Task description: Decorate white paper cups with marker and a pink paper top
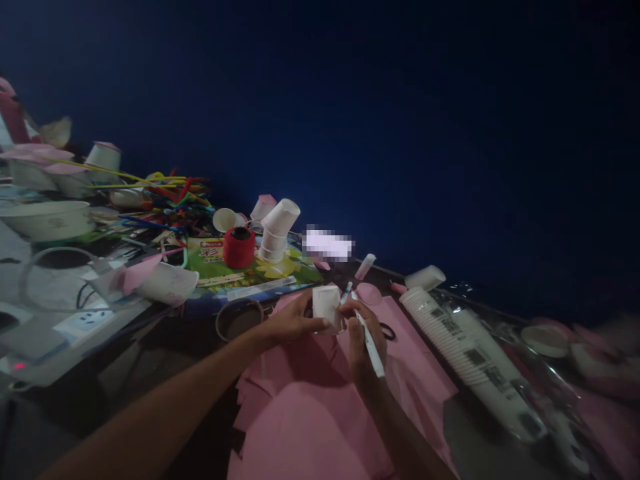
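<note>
Gripping a white paper cup (326,305), left fingers (314,325) curl closed; right fingers (369,315) clasp a slim white pen (373,352).

So the held cup (327,308) and the pen (371,345) were both white, and the paper sheets (310,427) were a dusky pink. The thread spool (235,253) was red with a dark top, while the fuzzy craft stems (186,193) were a total mix of red, yellow, green and blue. The wrapped cup stack (460,343) was white with dark blocky prints, and the background (400,133) was just deep navy.
</note>
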Tool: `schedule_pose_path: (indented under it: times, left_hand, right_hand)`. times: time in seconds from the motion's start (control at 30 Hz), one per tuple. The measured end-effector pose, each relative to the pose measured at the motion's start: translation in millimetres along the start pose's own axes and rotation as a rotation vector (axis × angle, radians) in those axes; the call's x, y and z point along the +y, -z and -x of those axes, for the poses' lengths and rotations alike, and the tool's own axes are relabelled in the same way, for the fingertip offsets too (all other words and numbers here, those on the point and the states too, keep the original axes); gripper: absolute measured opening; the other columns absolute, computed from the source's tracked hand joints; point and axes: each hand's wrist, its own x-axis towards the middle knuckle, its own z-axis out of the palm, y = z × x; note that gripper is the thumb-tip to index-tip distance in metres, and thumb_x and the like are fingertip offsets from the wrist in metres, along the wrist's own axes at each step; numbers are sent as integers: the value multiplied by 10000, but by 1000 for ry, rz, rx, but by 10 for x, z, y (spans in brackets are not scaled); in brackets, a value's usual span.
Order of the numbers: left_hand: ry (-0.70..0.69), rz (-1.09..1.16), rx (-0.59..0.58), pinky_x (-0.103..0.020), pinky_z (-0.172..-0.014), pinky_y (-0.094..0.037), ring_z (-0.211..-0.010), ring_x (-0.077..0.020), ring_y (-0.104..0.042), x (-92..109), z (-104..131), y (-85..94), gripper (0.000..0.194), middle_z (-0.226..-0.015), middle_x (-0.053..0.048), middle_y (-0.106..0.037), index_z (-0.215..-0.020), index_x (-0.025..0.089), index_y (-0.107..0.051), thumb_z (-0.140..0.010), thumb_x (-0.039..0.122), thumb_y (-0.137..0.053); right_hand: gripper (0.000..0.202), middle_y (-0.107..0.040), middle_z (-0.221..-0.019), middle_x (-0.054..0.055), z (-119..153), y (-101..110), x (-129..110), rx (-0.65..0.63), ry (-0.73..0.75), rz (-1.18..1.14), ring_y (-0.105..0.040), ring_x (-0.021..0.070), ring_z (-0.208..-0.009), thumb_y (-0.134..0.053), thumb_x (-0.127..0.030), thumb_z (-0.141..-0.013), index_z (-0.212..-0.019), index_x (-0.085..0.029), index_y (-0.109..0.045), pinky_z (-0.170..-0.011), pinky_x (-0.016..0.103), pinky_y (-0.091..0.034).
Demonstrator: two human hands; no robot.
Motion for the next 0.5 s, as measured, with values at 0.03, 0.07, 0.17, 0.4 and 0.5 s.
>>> schedule_pose_path:
  times: [0.03, 0.07, 0.17, 0.4, 0.5]
  left_hand:
    - [-1, -27, 13, -335, -825, -451, -974, -240, -568, 14, 0, -7, 671, -1090, -85, -632, -1250, 139, -493, -651, 316, -738]
    - [0, -57, 41, -339, -820, -454, -970, -243, -570, 26, -1, -14, 665, -1077, -84, -633, -1233, 138, -500, -644, 325, -745]
    - [18, -124, 117, -350, -808, -465, -954, -253, -580, 56, -6, -28, 623, -1047, -94, -635, -1163, 125, -529, -630, 354, -755]
    - [33, -104, 89, -322, -783, -484, -926, -217, -594, 32, 7, -33, 671, -1067, -86, -627, -1230, 141, -485, -643, 316, -759]
    - [20, -126, 94, -323, -789, -484, -910, -208, -591, -9, 8, -32, 675, -1043, -82, -627, -1245, 136, -475, -652, 296, -753]
  right_hand:
    - [245, -644, -954, 57, -7, 3, -2, 9, 4, -2, -620, 188, -873, -427, -323, -920, -1047, -208, -602, -755, 327, -504]
    - [253, -647, -939, 57, -12, 7, 0, 31, 13, -7, -623, 190, -857, -426, -325, -920, -1052, -207, -606, -741, 329, -505]
    - [285, -633, -811, 40, -17, 27, 9, 117, 69, -39, -621, 187, -762, -416, -327, -922, -1070, -196, -621, -689, 331, -505]
    - [204, -646, -796, 36, 43, 55, -96, -11, 78, 40, -614, 170, -697, -479, -251, -876, -1027, -196, -606, -634, 299, -499]
    - [166, -657, -820, 33, 42, 43, -126, -26, 103, 68, -627, 171, -724, -485, -242, -861, -972, -208, -603, -647, 294, -509]
